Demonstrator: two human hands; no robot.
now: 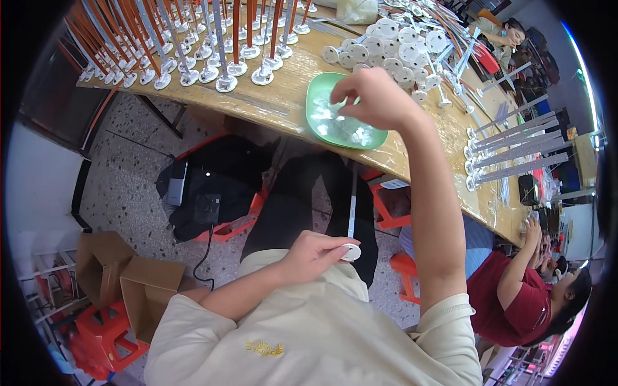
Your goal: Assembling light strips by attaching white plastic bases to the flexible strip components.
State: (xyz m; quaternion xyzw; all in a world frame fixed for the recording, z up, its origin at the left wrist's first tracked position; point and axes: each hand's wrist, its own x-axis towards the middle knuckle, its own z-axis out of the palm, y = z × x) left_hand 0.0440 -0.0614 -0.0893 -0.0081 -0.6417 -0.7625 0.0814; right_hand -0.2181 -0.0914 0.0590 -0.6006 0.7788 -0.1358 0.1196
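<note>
Near my lap, my left hand (314,255) pinches a white round disc (351,252) between thumb and fingers. A narrow pale strip (352,215) with marks along it extends from the disc toward the table. My right hand (376,96) is over a green tray (313,90), its fingers curled and pointing down. Whatever is between those fingertips, if anything, is too small to make out. Small shiny, whitish pieces (362,135) lie in loose clumps in the tray, partly hidden by the hand.
Discs with upright orange and grey strips (225,82) crowd the table's left. Loose white discs (386,29) are piled behind the tray; more strip assemblies (473,182) stand at right. A co-worker in red (515,289) sits to the right. Cardboard boxes (151,273) and stools (109,334) are lower left.
</note>
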